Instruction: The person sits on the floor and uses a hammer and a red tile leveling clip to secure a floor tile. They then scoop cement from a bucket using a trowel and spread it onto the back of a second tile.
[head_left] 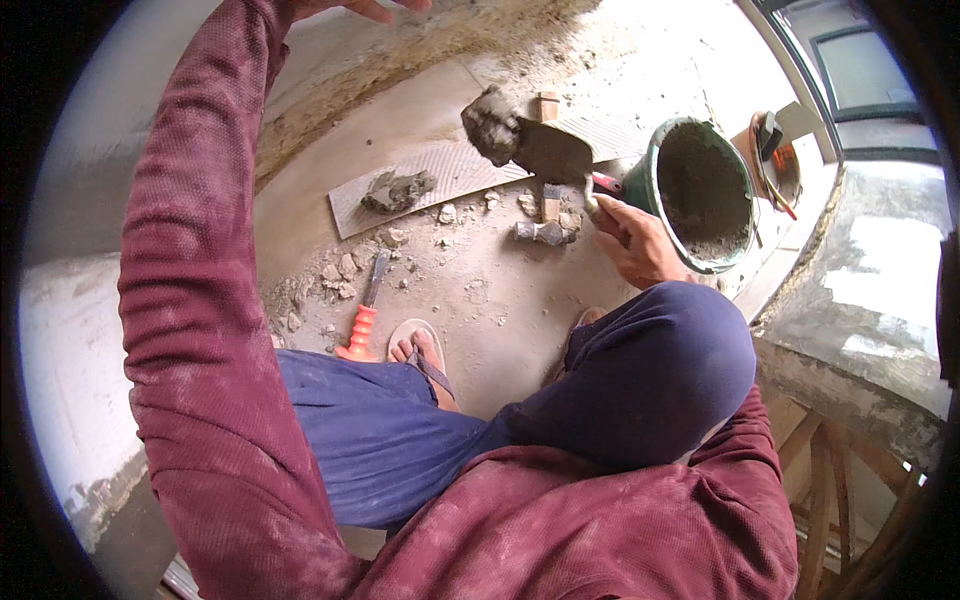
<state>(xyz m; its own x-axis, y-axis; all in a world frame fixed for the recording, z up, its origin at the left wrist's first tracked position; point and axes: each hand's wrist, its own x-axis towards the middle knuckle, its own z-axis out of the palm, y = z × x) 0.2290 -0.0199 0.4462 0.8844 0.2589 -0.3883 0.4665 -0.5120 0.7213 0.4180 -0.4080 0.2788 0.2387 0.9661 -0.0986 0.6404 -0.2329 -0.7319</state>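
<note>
From the head camera, I look down on a squatting worker in a maroon sleeve and blue trousers, sandalled feet on a dusty floor (500,300). My right hand (635,240) is closed round the red handle of a trowel (550,150), fingers wrapped tight, the blade held level, seemingly so the lump of grey mortar (490,125) at its tip stays put. The trowel hangs just left of a green bucket (650,175) of mortar, kept close at the right hand, within easy reach for loading. My left arm stretches up and away; the left hand (370,8) is cut by the top edge, fingers seeming spread, holding nothing that I can see. Below the trowel lies a ribbed grey tile (450,170) with a second mortar dab on it. An orange-handled chisel (365,310) and a hammer (545,232) rest among broken rubble (345,270) on the floor, set down near the feet.
</note>
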